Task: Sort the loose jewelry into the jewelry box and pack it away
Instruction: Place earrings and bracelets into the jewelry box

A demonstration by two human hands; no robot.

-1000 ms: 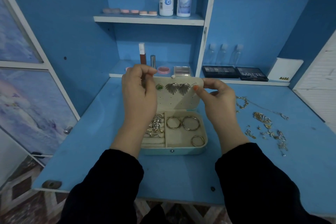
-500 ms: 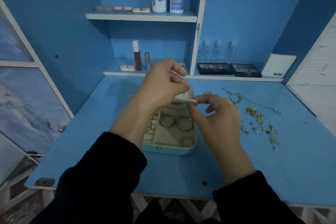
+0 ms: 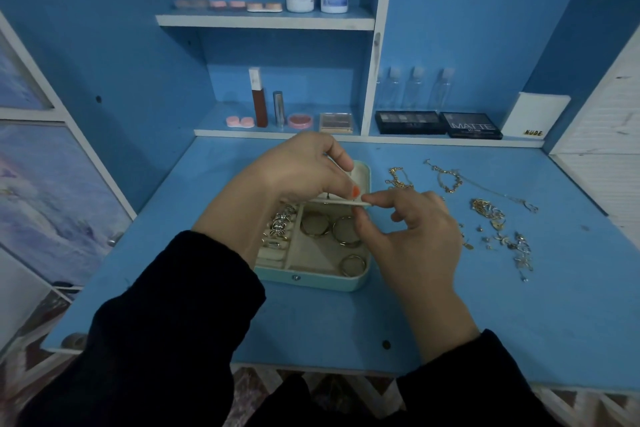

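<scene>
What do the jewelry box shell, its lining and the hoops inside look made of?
Shell: mint faux leather or plastic, matte, with a snap stud. Lining: probably cream velvety fabric, no glare. Hoops: gold-toned metal, polished, catching highlights.

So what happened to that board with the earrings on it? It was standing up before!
The earring panel was upright; both hands tipped it down, and it now lies nearly flat over the jewelry box, seen edge-on. The left hand and right hand kept their pinch grip on it. The rings in the box and the loose jewelry on the desk stayed put.
</scene>
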